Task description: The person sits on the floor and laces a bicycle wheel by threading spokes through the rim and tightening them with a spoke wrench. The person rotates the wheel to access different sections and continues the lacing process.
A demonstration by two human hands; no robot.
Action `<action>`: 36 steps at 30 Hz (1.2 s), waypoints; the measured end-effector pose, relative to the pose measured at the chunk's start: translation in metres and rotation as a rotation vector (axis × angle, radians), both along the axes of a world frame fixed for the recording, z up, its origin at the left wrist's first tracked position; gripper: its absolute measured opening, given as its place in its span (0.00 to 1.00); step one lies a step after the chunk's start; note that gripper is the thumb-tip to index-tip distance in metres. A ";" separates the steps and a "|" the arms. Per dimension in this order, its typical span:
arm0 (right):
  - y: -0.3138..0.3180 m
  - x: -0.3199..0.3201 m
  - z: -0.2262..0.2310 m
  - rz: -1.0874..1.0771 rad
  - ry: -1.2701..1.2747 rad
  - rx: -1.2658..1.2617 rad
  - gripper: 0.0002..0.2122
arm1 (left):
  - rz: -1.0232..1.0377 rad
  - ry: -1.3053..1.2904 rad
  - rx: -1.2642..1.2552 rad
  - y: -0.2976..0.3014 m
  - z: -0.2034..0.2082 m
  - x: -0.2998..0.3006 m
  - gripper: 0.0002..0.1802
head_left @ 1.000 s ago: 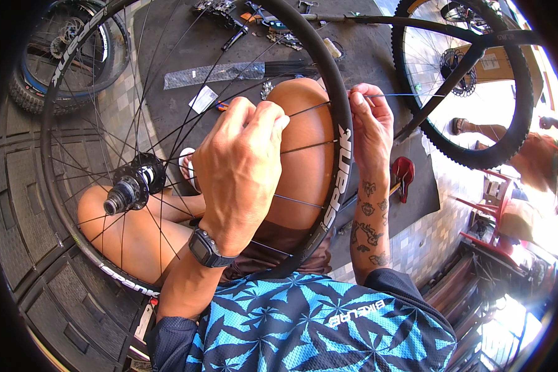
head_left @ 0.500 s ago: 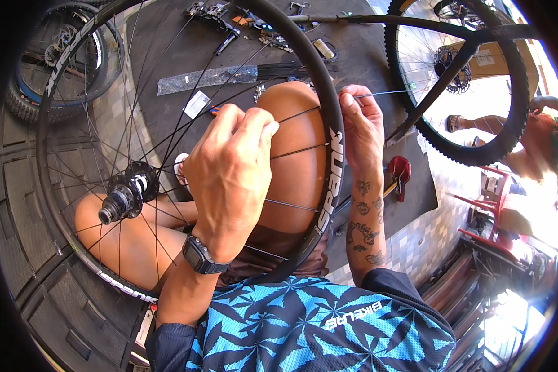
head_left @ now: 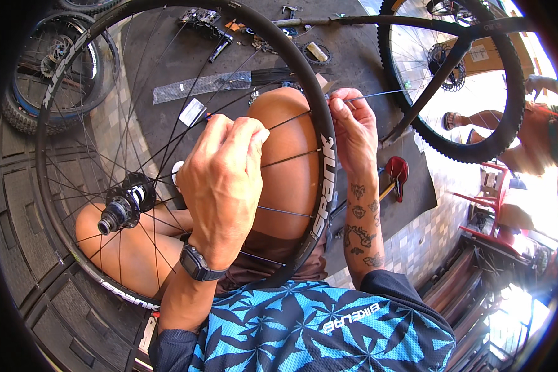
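A bicycle wheel with a black rim (head_left: 323,118) leans across my lap, its black hub (head_left: 129,201) at the left. Within the wheel, my left hand (head_left: 223,161) is closed, thumb and finger pinching a dark spoke (head_left: 291,120) that runs toward the rim. My right hand (head_left: 354,124) is at the rim's outer side, fingertips pinched on a thin bluish rod (head_left: 390,93) that sticks out to the right. The rod's other end, at the rim, is too small to make out. Between the hands, my bare knee (head_left: 285,161) shows behind the spokes.
Beyond lies a dark mat (head_left: 161,121) with bike parts (head_left: 198,22) and a clear plastic sleeve (head_left: 201,87). A bike frame (head_left: 452,59) with a wheel stands at far right, near a red saddle (head_left: 398,178) and another person's legs (head_left: 496,118). More wheels (head_left: 56,74) stand far left.
The rim and both hands have shifted slightly left and down in view. Both hands keep their pinch, and the rod still points right.
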State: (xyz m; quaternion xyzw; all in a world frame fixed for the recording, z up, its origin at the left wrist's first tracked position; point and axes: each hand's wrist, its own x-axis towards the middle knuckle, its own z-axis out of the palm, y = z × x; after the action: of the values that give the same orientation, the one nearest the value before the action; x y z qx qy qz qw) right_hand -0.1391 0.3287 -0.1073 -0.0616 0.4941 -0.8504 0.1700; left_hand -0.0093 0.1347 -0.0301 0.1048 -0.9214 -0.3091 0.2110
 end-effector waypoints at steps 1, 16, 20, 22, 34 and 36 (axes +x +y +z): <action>0.000 0.000 0.000 -0.002 0.005 0.004 0.06 | 0.000 -0.001 -0.006 0.000 0.000 0.000 0.05; -0.021 0.008 0.009 -0.102 -0.072 0.088 0.10 | -0.082 -0.040 -0.078 0.000 0.003 -0.017 0.07; -0.027 0.011 0.010 -0.099 -0.135 0.075 0.10 | -0.127 -0.068 0.003 0.014 -0.001 -0.037 0.10; -0.030 0.010 0.010 -0.067 -0.180 0.029 0.12 | -0.123 -0.052 -0.001 0.018 -0.005 -0.044 0.09; 0.029 -0.014 -0.074 -0.219 -0.095 0.269 0.22 | -0.052 -0.035 -0.041 0.018 -0.015 -0.055 0.06; 0.061 -0.018 -0.120 -0.356 -0.243 0.550 0.17 | -0.065 -0.026 -0.057 0.017 -0.016 -0.055 0.07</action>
State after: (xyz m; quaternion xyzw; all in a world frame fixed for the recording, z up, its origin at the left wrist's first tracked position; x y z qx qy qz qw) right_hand -0.1571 0.3895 -0.2269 0.1756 0.6839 -0.7028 0.0868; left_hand -0.0646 0.1514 -0.0460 0.0729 -0.9354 -0.2880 0.1916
